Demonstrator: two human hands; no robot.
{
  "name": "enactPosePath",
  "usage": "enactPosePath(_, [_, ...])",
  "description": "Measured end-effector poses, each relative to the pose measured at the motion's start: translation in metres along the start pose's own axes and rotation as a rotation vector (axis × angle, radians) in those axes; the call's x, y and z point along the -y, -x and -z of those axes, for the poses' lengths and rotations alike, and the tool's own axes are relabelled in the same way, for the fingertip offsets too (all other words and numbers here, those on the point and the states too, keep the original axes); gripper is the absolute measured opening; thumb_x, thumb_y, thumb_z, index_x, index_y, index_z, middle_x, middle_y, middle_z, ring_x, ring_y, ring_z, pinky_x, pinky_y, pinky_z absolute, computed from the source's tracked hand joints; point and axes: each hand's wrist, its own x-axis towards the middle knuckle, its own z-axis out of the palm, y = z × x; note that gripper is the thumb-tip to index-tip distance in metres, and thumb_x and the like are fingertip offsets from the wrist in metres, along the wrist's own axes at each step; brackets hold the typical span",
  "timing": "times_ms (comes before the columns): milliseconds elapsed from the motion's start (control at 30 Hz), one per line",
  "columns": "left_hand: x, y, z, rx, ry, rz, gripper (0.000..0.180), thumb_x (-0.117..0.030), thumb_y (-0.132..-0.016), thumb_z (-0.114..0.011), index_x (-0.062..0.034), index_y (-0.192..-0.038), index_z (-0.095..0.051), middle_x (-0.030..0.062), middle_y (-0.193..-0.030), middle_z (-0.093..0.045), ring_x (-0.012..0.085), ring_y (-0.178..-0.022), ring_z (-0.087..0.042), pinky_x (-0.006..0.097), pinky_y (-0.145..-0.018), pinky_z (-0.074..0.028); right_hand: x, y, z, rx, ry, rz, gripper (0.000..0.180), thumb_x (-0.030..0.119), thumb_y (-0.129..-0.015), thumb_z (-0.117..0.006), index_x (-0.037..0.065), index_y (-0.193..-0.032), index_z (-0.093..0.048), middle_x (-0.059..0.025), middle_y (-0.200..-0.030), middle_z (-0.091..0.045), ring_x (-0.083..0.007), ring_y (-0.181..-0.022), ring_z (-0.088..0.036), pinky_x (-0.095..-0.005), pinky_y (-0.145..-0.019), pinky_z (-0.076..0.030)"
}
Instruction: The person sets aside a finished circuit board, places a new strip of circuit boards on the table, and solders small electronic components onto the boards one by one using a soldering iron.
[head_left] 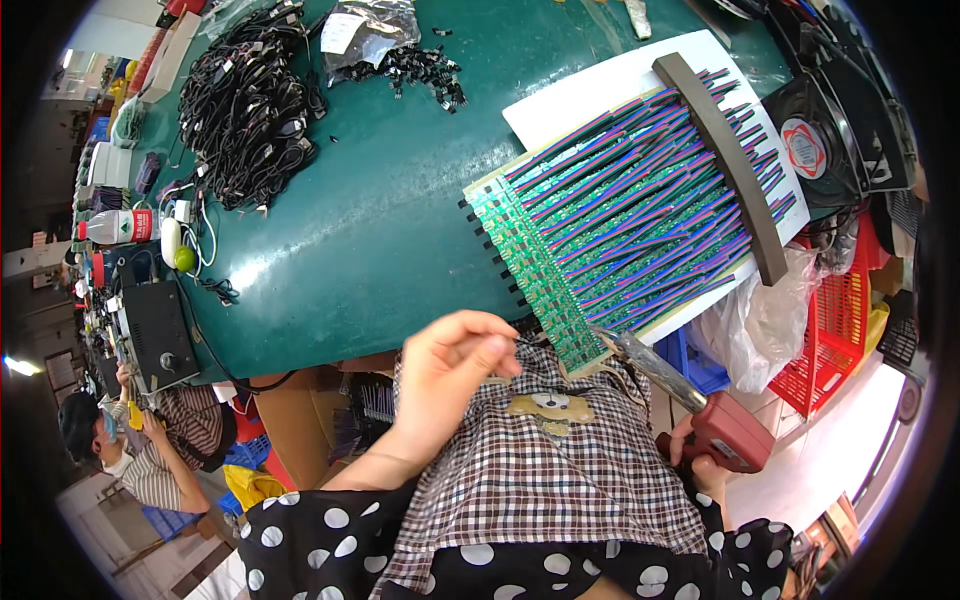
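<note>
Board (530, 260): green panel on the table (380, 220), near corner above the apron (560, 490)
Wires (640, 190): multicoloured rows across the board, passing under the brown bar (728, 150)
Left hand (450, 375): fingers curled, thumb near index finger, beside the board's near edge; whether anything is pinched cannot be told
Right hand (708, 472): wrapped round the grip of the red gun (738, 435)
Barrel (660, 375): aimed at the board's near corner; tip contact cannot be told
Barrel hazard: if hot, a slip could scorch wires or left fingers
Corner hazard: downward pressure could shift the board
</note>
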Motion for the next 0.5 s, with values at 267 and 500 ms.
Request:
enactPosePath(267, [0.008,0.006,-0.015,0.031,0.055,0.086,0.011,0.003,-0.092,-0.058,0.0051,-0.102,-0.062,0.0122,-0.09,-0.068,0.0174,-0.084,-0.067,0.03,-0.078,-0.055,-0.007,-0.003,0.027,0.151,0.799,0.429,0.077,0.05,-0.067,-0.083,-0.004,-0.115,-0.057,-0.0099,-0.088,-0.068,-0.0213,-0.066,-0.063,-0.0306,-0.062,-0.048])
enactPosePath(500, [0.006,0.007,-0.018,0.088,-0.009,0.073,0.018,0.006,-0.091,-0.056,0.0033,-0.108,-0.055,0.0127,-0.092,-0.067,0.0173,-0.088,-0.067,0.031,-0.081,-0.055,-0.008,-0.004,0.027,0.148,0.818,0.427,0.078,0.053,-0.067,-0.082,-0.003,-0.116,-0.058,-0.0076,-0.084,-0.068,-0.0219,-0.067,-0.064,-0.0318,-0.063,-0.048])
